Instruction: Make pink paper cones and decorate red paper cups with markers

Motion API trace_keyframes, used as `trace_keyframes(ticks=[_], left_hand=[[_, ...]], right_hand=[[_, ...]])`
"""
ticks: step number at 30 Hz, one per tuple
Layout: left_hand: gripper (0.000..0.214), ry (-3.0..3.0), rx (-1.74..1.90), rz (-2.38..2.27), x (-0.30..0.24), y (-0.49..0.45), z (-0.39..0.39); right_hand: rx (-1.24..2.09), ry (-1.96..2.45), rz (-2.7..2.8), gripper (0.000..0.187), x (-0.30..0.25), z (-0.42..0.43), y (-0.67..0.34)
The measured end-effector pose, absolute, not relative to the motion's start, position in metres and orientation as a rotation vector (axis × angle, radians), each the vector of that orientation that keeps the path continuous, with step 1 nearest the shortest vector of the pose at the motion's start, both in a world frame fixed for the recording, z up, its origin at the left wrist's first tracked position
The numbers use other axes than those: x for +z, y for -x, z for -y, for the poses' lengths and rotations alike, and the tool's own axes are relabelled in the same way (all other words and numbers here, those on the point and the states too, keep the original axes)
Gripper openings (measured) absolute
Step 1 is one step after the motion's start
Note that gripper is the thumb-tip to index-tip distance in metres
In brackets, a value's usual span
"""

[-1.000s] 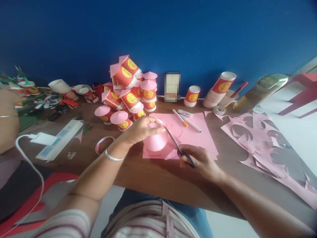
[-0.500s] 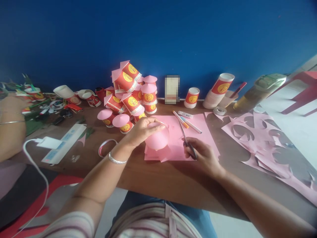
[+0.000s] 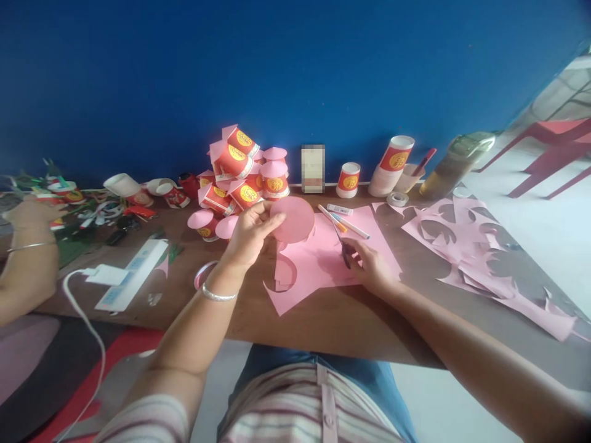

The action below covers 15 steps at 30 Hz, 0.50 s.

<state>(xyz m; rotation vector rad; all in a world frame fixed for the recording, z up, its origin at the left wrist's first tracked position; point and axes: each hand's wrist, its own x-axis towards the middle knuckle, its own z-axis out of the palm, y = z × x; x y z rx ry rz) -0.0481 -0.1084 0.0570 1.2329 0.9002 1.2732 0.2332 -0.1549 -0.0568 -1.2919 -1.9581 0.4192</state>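
The left hand (image 3: pixel 252 235) held a paper circle (image 3: pixel 294 220) by its edge, likely against creasing; the right hand (image 3: pixel 370 267) gripped scissors (image 3: pixel 345 253).

Paper disc (image 3: pixel 298 221) left of scissors (image 3: pixel 345 253), sheets (image 3: pixel 318 264) under scissors, cup pile (image 3: pixel 234 161) behind left, scraps (image 3: pixel 494 287) right

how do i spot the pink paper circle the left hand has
Under the blue wall stands a brown table with pink sheets near its front edge. Over their left part, the left hand pinches the pink paper circle by its edge. It looks flat and round, unlike the sheets below and the pink cones on red cups.
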Motion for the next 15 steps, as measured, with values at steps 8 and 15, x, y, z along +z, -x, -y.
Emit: trace_keyframes(ticks=[8, 15], left_hand=[[0.036, -1.218, 1.331, -0.972, 0.040, 0.060, 0.105], [0.030, -1.270, 1.246, -0.908, 0.035, 0.070, 0.115]], right_hand=[[-0.038, 1.027, 2.257, 0.032, -0.028, 0.169, -0.240], [-0.270, 0.894, 2.469, 0.027, -0.009, 0.191, -0.238]])
